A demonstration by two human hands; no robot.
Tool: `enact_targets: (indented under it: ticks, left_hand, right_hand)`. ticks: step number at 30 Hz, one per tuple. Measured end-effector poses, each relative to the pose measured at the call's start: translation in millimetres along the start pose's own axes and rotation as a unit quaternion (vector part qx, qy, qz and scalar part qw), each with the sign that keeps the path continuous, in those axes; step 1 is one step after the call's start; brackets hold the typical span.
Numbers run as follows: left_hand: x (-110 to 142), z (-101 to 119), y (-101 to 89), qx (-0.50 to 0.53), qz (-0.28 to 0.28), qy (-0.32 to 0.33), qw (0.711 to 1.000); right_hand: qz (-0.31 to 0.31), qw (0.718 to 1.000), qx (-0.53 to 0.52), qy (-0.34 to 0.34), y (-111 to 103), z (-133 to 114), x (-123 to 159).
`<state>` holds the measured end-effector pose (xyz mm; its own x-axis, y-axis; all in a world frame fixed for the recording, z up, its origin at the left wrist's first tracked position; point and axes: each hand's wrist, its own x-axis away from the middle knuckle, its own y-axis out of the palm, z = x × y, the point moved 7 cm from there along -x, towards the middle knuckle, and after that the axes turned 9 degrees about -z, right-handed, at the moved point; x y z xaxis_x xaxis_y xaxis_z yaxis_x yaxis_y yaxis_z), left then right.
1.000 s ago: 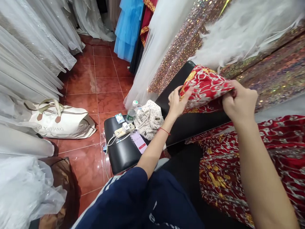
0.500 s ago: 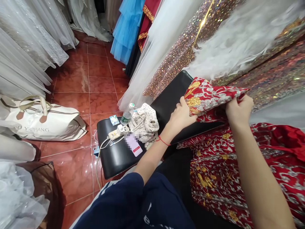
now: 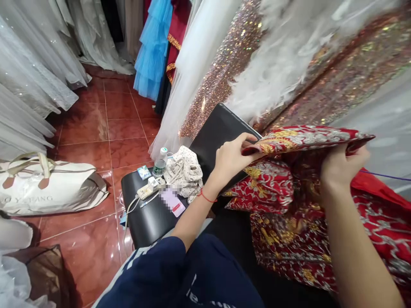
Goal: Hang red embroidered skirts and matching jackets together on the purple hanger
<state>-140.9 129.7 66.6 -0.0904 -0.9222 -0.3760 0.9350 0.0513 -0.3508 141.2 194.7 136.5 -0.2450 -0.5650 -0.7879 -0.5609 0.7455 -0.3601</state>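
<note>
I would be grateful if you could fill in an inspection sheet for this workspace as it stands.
Surface: black bench, with small items on it.
Things in hand: red patterned cloth, held raised; similar fabric lies below, whether joined is unclear.
Clutter: bottle, upright; blue packet; spotted cloth, crumpled; phone, screen lit; power strip.
Hands: left hand grips one end of the red patterned cloth; right hand grips the other, fingers partly hidden.
Cables: white cable runs from near the power strip past the bench's edge.
Surroundings: tiled floor; cream bag; blue dress.
</note>
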Motion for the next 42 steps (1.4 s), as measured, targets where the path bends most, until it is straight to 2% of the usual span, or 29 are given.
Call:
enact_targets:
  ticks: [2,6,8,10,12,14,17,21,24,27,29,32,36,39,42]
  left_hand:
    - [-1.0,-1.3,7.6,-0.003,-0.023,0.0,1.0]
    - [-5.8,-14.2,22.4,-0.114,-0.085,-0.069,0.987]
    - [-10.0,-15.3,25.5,-0.165,-0.067,-0.078,0.981]
    - [-13.8,-9.6,33.9,-0.173,-0.036,-0.061,0.982]
    - [-15.1,-0.1,51.8,-0.148,-0.013,-0.039,0.988]
    - [-14.0,11.9,78.3,-0.109,-0.007,-0.01,0.994]
    - [-12.5,29.8,122.4,-0.05,-0.021,0.035,0.998]
    - [-20.4,44.6,174.4,0.0,-0.081,0.064,0.995]
    - [-32.3,51.9,204.6,0.005,-0.139,0.076,0.987]
    - [-50.7,57.9,223.6,-0.06,-0.176,0.081,0.979]
    - [-67.9,65.8,229.2,-0.115,-0.188,0.099,0.97]
    - [-99.3,85.7,226.7,-0.201,-0.181,0.136,0.953]
    - [-151.7,114.5,201.3,-0.299,-0.11,0.128,0.939]
    - [-199.0,129.5,179.5,-0.354,-0.048,0.095,0.929]
    - [-247.7,136.4,174.5,-0.4,-0.021,0.074,0.913]
  right_hand:
    - [0.002,0.999,-0.036,0.004,-17.7,3.0,-1.6]
    - [0.007,0.999,-0.026,0.03,-54.8,11.5,-1.1]
    - [-0.032,0.998,0.002,0.046,-69.1,19.0,0.5]
    - [-0.092,0.992,0.053,0.066,-81.2,29.0,7.4]
    - [-0.143,0.979,0.126,0.076,-92.8,39.1,21.9]
    - [-0.177,0.963,0.19,0.066,-100.6,47.8,42.5]
    - [-0.218,0.958,0.179,0.057,-99.4,66.8,76.3]
    - [-0.245,0.965,0.001,0.099,-81.1,106.6,104.6]
    - [-0.198,0.959,-0.121,0.159,-67.6,135.5,105.2]
    - [-0.174,0.954,-0.185,0.16,-52.5,146.9,92.2]
    - [-0.211,0.951,-0.185,0.125,-39.6,145.0,78.8]
    - [-0.286,0.948,-0.116,0.079,-24.2,138.9,55.5]
    - [-0.351,0.932,0.077,0.033,-16.9,124.5,19.2]
    - [-0.307,0.927,0.216,-0.029,-22.2,102.8,-10.2]
    - [-0.227,0.935,0.257,-0.089,-28.8,82.0,-32.3]
